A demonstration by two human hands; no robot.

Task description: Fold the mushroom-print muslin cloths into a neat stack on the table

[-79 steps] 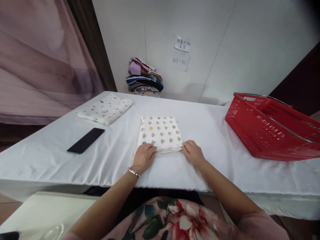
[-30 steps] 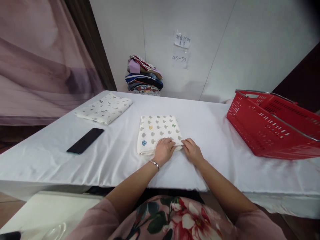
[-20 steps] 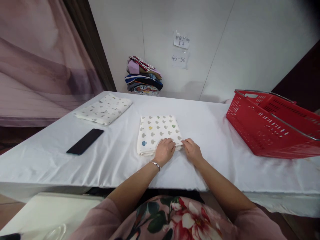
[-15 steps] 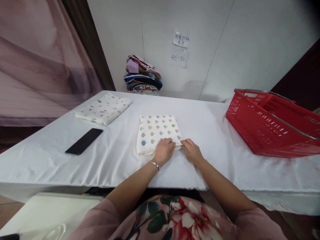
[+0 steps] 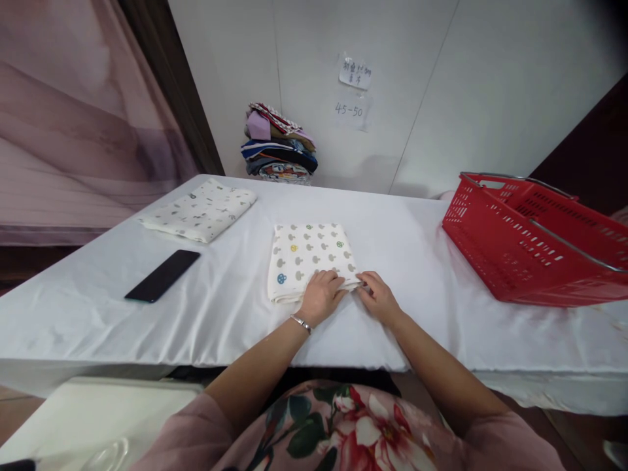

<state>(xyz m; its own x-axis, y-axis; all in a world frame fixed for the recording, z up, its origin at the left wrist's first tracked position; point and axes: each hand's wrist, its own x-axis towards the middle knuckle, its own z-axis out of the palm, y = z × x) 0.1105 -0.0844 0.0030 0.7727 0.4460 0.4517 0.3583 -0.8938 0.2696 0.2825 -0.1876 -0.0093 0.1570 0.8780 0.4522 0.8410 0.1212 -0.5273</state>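
Observation:
A folded white cloth printed with grey, yellow, blue and green mushrooms lies flat in the middle of the table. My left hand has its fingers curled over the cloth's near edge, right of centre, with a silver bracelet at the wrist. At the near right corner, my right hand pinches the cloth's edge between thumb and fingers. Another folded white cloth with small grey prints rests at the far left, apart from both hands.
A black phone lies on the white-covered table at the left. At the right stands a red shopping basket with metal handles. Against the wall is a stack of folded fabrics. Below the front edge, left, is a white surface.
My right fingers have lifted the cloth's near right corner slightly. My left hand stays on the near edge with its fingers a little more curled. The view has shifted slightly.

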